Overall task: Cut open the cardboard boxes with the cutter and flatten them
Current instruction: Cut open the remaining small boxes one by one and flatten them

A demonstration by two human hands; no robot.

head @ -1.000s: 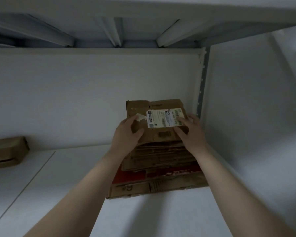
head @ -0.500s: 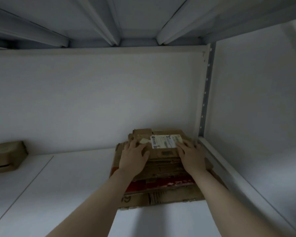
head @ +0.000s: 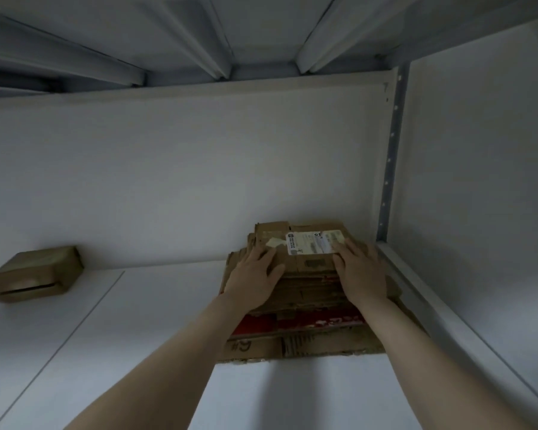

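Cardboard (head: pixel 308 268) (flattened, apparently) beneath both hands (head: pixel 252 283) (head: pixel 362 274).

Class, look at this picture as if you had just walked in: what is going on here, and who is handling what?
A person leans into a white shelf and lays both hands flat on a stack of flattened cardboard boxes in its back right corner. The left hand and right hand press on the top piece, which bears a white shipping label; the right fingertips touch the label. Neither hand has a grip on anything. Far to the left, a small box sits apart, not flattened.
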